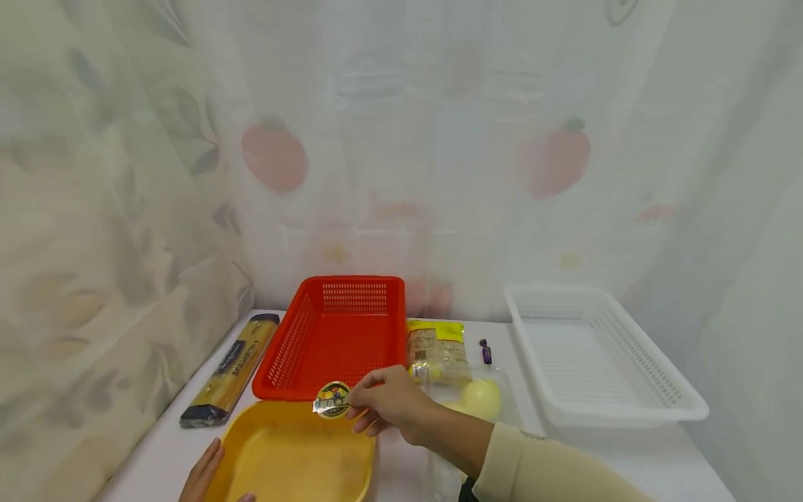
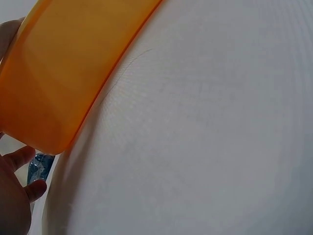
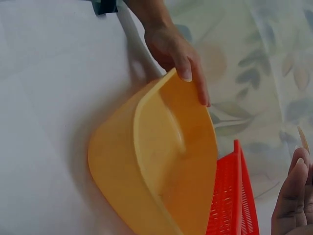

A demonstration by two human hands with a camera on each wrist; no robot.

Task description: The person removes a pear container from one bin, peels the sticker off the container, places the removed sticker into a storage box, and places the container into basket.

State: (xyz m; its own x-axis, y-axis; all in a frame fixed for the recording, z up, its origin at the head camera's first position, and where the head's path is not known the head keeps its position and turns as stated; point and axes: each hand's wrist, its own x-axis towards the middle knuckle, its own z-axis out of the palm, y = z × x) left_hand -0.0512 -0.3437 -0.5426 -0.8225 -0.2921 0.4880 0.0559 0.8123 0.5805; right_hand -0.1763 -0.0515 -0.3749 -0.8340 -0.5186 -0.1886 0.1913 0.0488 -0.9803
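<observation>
A round, gold-edged label (image 1: 330,399) with a dark centre and a shiny banner is pinched between thumb and fingers of my right hand (image 1: 395,404). That hand is above the far right rim of a yellow basin (image 1: 295,450); in the right wrist view the label (image 3: 303,139) shows only as a thin edge. My left hand (image 1: 202,475) grips the basin's left side. The right wrist view shows the left thumb over the rim and the fingers outside. The left wrist view catches the basin's outer wall (image 2: 63,73) and part of the left hand (image 2: 13,196).
Behind the basin stands a red basket (image 1: 354,341), with a spaghetti pack (image 1: 235,366) on its left. Right of it lie a yellow-topped packet (image 1: 437,341), a purple-wrapped candy (image 1: 486,352) and a pale round item (image 1: 482,399) in clear plastic. A white basket (image 1: 602,362) stands at right.
</observation>
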